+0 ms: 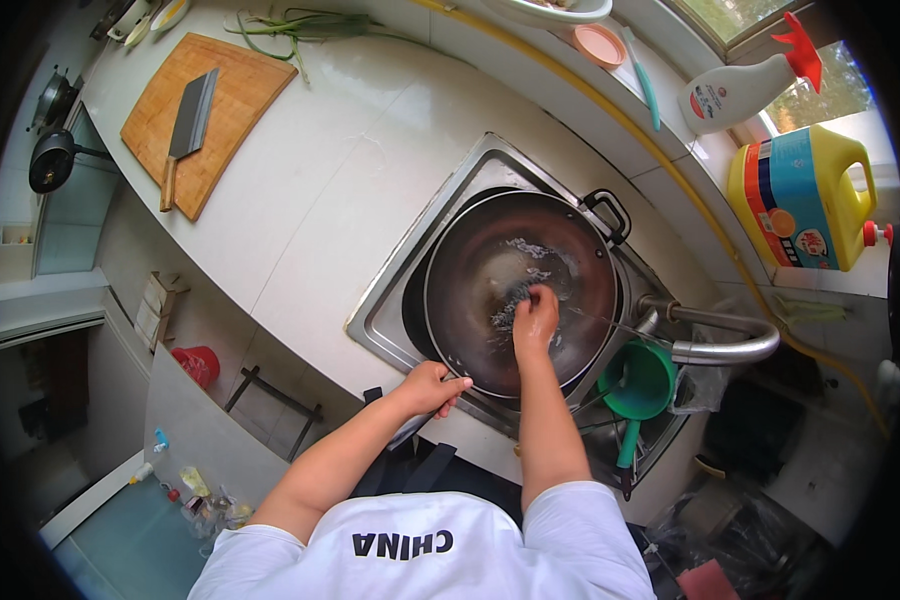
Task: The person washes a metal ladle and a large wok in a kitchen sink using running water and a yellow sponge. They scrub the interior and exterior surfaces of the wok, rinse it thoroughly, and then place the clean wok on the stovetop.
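A large dark wok (480,225) rests over a stainless steel sink (379,315), wet inside with patches of whitish suds. My left hand (429,388) grips the wok at its near left edge, thumb by the rim; the grip part beneath the fingers is mostly hidden. Inside the wok, my right hand (536,319) has its fingers bent down onto a dark, mesh-like scrubber (508,309), partly covered by the fingers and suds. The wok's black loop handle (609,216) points to the far right. A thin stream of water crosses the wok's right rim.
A metal faucet (727,337) and a green plastic dipper (634,382) are right of the wok. A cleaver (193,112) lies on a wooden cutting board (251,82) at the left, near green onions (307,26). A spray bottle (739,94) and yellow jug (840,195) stand on the ledge.
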`<action>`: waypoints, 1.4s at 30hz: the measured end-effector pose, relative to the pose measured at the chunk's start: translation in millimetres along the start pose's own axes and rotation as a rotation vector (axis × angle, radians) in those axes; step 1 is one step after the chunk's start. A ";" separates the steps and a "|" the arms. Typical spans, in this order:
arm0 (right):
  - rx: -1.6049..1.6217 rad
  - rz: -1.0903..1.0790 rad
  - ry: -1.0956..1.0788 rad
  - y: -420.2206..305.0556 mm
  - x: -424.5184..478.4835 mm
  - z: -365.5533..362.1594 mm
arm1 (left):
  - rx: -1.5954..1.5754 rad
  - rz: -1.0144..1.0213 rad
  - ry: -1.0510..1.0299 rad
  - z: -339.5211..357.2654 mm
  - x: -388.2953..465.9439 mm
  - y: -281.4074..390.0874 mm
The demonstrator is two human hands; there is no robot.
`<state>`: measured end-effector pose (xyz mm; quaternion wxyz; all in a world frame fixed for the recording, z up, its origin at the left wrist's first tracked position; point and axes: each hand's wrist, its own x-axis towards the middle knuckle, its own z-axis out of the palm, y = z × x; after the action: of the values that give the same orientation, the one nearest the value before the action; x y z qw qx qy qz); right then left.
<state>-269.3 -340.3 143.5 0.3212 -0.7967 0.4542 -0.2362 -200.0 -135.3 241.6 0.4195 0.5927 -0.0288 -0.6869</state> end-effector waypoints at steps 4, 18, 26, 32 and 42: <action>-0.343 -0.497 -0.190 -38.6 86.2 -26.1 | 0.005 0.005 -0.009 1.1 0.6 -0.5; -0.516 -0.090 -0.842 10.4 -8.4 -121.7 | -0.032 -0.022 -0.002 2.5 -0.7 1.5; 0.389 -0.111 -0.582 -101.1 -15.3 15.1 | -0.010 0.011 -0.012 1.2 3.1 -5.7; 0.074 -0.251 0.227 -68.5 112.7 35.3 | 0.017 -0.005 0.002 3.5 2.4 -5.3; -0.445 0.137 -0.368 3.6 -14.7 -68.4 | -0.003 0.015 0.019 3.2 3.8 -8.2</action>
<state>-324.0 -349.1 186.3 0.2308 -0.8444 0.4818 0.0401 -206.9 -133.7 235.1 0.4259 0.5984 -0.0282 -0.6781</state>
